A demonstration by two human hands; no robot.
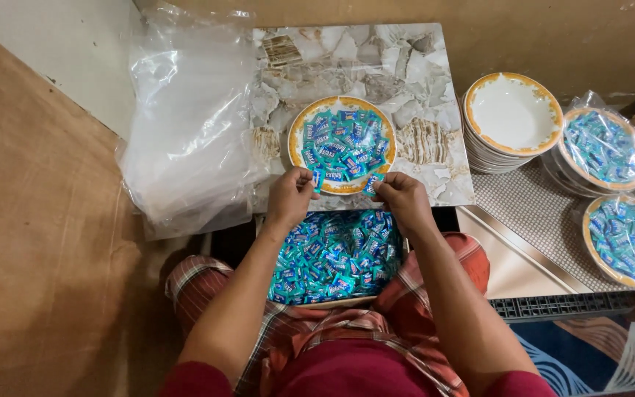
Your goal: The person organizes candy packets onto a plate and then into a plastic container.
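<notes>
Both hands are pinching sweets at the near rim of the plate on the worktop: left hand gripping one, right hand another. The heaped sweets risk sliding off the rim into the tray below.
</notes>
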